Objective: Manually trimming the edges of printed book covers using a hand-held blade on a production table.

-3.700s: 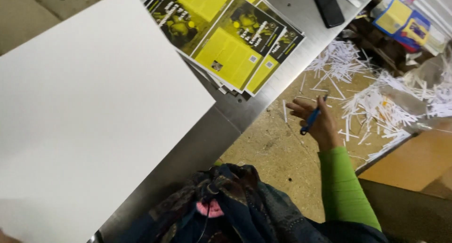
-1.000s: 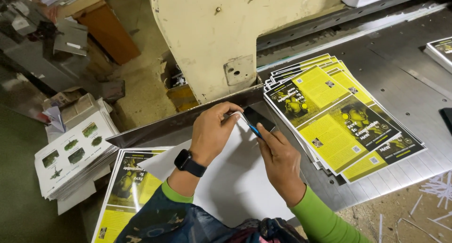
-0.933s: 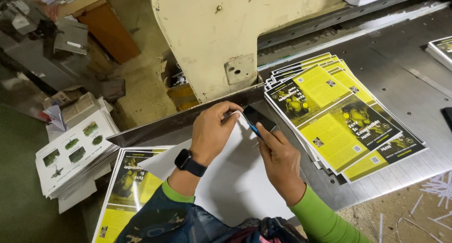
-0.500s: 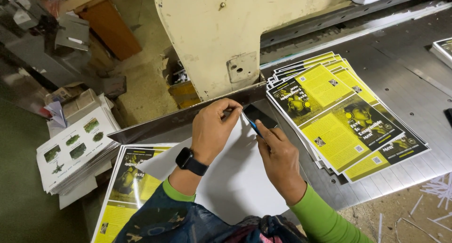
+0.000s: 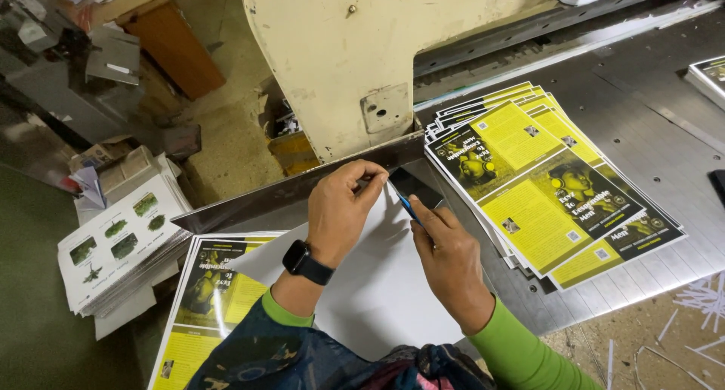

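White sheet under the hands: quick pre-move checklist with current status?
1. Left hand pinching the top corner of the white sheet: ok.
2. Right hand holding the blue pen, tip at the sheet's edge: ok.
3. Sheet lying flat on the metal table: ok.
4. Yellow leaflet stack apart from the right hand: ok.
5. Any mark made on the sheet: cannot tell.

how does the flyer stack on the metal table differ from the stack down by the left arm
The fanned flyer stack on the metal table lies fully in view, right of the right hand. The lower flyer stack is squared up and partly hidden under the white sheet and the left hand. Both show the same yellow and black print.
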